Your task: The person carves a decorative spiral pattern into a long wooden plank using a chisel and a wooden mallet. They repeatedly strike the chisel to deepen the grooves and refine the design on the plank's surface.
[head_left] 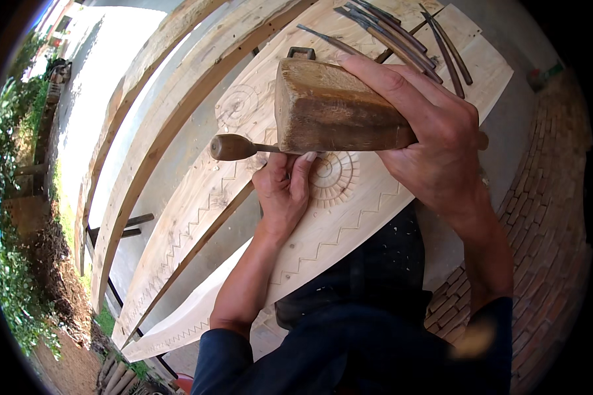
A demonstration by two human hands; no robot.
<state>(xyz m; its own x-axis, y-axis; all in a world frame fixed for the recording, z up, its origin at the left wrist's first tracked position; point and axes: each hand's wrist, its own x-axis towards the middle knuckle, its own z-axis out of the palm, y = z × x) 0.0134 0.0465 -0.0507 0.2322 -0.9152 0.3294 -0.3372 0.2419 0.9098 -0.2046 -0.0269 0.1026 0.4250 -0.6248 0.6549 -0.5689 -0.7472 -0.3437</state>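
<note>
My right hand (441,135) is closed round a wooden mallet (336,108) close to its thick, block-shaped head. Just below that head, my left hand (281,197) has its fingers bent and pinched together over the pale carved board (369,210); whatever they grip is hidden by the mallet. A carved round rosette (327,172) lies beside the left fingertips. Zigzag lines run along the board's edges. Left of the mallet sticks out a rounded wooden handle (232,147) on a metal shank, which passes out of sight behind the mallet head.
Several carving chisels (402,41) lie at the board's far right end. A small metal bracket-like piece (302,52) stands behind the mallet. Long curved timbers (148,125) stretch along the left. Brick paving (540,197) is at the right, greenery (10,224) far left.
</note>
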